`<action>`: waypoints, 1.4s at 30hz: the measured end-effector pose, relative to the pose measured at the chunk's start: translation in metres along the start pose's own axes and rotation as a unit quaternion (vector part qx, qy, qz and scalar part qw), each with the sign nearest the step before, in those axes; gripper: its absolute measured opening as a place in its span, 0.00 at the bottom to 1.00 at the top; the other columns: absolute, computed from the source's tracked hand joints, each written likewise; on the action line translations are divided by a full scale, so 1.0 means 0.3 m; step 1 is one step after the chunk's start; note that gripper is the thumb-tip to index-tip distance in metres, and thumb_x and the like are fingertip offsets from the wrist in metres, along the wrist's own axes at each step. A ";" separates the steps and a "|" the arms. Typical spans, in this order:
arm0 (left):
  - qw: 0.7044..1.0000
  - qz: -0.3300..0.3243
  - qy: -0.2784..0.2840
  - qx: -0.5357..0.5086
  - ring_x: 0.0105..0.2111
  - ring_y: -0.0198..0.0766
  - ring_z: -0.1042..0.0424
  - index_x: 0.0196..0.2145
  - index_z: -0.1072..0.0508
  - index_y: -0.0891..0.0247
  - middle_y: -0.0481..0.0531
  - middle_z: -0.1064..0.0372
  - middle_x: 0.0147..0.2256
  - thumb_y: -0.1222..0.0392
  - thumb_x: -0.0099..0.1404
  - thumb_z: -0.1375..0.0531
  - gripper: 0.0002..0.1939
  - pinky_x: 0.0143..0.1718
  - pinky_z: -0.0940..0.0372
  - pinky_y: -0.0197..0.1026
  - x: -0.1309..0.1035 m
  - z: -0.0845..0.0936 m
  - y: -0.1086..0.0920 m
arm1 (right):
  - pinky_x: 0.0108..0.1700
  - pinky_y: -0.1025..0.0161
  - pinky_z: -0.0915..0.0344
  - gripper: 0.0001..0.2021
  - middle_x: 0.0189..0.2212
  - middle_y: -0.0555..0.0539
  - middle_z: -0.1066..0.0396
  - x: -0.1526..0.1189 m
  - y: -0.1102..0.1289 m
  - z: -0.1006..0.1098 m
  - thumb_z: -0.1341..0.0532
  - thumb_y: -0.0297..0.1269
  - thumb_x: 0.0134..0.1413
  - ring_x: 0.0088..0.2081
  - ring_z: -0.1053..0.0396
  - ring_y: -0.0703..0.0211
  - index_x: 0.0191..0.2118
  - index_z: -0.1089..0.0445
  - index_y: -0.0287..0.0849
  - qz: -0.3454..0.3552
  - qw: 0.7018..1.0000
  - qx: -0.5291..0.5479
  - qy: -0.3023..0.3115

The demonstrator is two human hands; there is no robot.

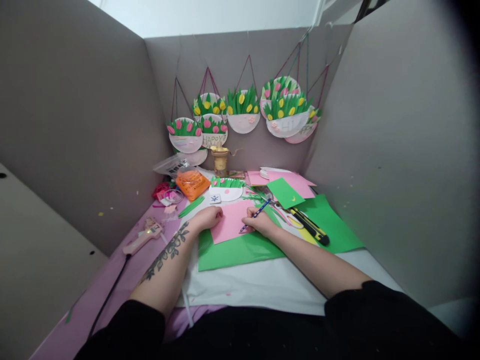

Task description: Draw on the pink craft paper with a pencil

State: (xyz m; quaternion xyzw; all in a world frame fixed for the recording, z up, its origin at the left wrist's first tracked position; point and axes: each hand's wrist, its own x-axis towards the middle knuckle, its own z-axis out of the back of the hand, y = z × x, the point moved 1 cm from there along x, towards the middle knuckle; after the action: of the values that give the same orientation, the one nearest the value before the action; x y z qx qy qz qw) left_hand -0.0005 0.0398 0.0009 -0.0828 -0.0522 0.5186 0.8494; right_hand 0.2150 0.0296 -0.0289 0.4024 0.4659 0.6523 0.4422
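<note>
A pink sheet lies on green paper in front of the person. The right hand grips a blue patterned pencil, its tip at the pink sheet's lower right; this hand hides part of the sheet's right side. The left hand rests at the sheet's left edge, fingers curled in; I cannot tell whether they pinch anything.

Just beyond the sheet sit a small white tile with a dark character and a half paper plate with green paper blades. Green cut strips lie left of the tile. Crowding the right side are pink-handled scissors, a yellow-and-black cutter and a green card with a yellow crescent, near more pink paper.

Farther left are an orange bag and a pink corded glue gun. A lidded cup stands at the back, below paper-plate flower baskets hanging against the grey partition.
</note>
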 end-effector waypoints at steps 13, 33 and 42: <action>1.000 0.008 0.004 -0.007 0.35 0.39 0.31 0.38 0.28 0.64 0.54 0.28 0.36 0.63 0.57 0.47 0.13 0.35 0.39 0.36 -0.003 0.008 -0.008 | 0.17 0.69 0.47 0.12 0.10 0.59 0.47 0.002 -0.003 0.001 0.40 0.35 0.37 0.14 0.43 0.67 0.18 0.49 0.44 -0.004 1.000 -0.001 0.005; 1.000 0.008 0.006 -0.013 0.34 0.39 0.31 0.38 0.28 0.63 0.54 0.28 0.36 0.64 0.57 0.47 0.12 0.34 0.39 0.36 -0.007 0.014 -0.015 | 0.17 0.70 0.47 0.11 0.10 0.59 0.47 -0.004 0.020 0.002 0.41 0.32 0.34 0.15 0.42 0.67 0.17 0.49 0.44 -0.012 1.000 0.018 0.009; 1.000 0.007 0.006 -0.009 0.35 0.39 0.31 0.38 0.28 0.63 0.54 0.27 0.36 0.63 0.56 0.47 0.13 0.35 0.39 0.36 -0.005 0.012 -0.011 | 0.19 0.69 0.52 0.11 0.12 0.58 0.51 0.003 0.008 0.016 0.43 0.31 0.33 0.16 0.49 0.69 0.16 0.50 0.43 0.042 0.998 -0.011 -0.036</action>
State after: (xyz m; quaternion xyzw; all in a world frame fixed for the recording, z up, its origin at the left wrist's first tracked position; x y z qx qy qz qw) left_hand 0.0009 0.0372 0.0050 -0.0937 -0.0515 0.5233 0.8454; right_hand 0.2187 0.0314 -0.0253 0.4397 0.4257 0.6604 0.4351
